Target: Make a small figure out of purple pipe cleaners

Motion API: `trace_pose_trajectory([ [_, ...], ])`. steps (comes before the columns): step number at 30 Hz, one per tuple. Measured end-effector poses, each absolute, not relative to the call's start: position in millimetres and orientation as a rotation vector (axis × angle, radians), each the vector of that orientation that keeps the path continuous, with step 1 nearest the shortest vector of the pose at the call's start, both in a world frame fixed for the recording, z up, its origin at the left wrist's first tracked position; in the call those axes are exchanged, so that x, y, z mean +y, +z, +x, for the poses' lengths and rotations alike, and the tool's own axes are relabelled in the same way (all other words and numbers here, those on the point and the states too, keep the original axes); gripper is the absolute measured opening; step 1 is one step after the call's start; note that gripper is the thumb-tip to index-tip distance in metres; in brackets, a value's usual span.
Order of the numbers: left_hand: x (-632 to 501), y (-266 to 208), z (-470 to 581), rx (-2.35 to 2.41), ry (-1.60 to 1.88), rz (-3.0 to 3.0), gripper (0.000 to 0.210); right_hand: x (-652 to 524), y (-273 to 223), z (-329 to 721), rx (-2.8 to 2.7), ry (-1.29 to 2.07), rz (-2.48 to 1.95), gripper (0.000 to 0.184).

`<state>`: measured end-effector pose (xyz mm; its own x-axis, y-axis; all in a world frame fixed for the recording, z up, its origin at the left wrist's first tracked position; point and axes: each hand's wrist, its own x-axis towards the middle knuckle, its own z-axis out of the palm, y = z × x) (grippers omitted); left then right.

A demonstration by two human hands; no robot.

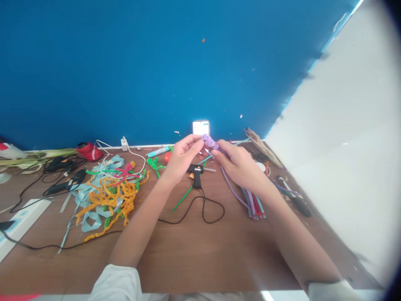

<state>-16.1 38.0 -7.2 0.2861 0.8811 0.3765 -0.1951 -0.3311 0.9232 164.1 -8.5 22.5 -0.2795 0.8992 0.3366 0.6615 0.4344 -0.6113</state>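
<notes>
A lilac pipe cleaner (209, 141), wound into a thick coil, is held up between my two hands above the table. My left hand (184, 156) pinches its left end with thumb and fingers. At the other end, the thumb and bent fingers of my right hand (239, 165) close on the coil. A long lilac strand (231, 189) trails down below the right hand; whether it joins the coil is hidden. Beneath the hands lies a black glue gun (196, 175) with its cord looping over the wood. A lit phone (201, 127) leans on the blue wall just behind.
Orange twisted pipe cleaners (108, 198) and light blue ribbon (90, 221) heap up at left, near a white power strip (26, 221). A pipe cleaner bundle (257, 209) lies under my right forearm. Farther right is a utility knife (294, 196) by the white wall.
</notes>
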Motion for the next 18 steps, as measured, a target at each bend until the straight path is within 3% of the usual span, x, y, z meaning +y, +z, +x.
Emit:
trace_pose_trajectory([
  [7,34,4,-24,0.719,1.304,1.686,0.032,-8,21,173,-2.157,0.437,-1.231,0.023],
  [18,29,8,-26,0.697,1.287,1.854,0.024,-13,26,172,-2.074,0.462,-1.146,0.021],
])
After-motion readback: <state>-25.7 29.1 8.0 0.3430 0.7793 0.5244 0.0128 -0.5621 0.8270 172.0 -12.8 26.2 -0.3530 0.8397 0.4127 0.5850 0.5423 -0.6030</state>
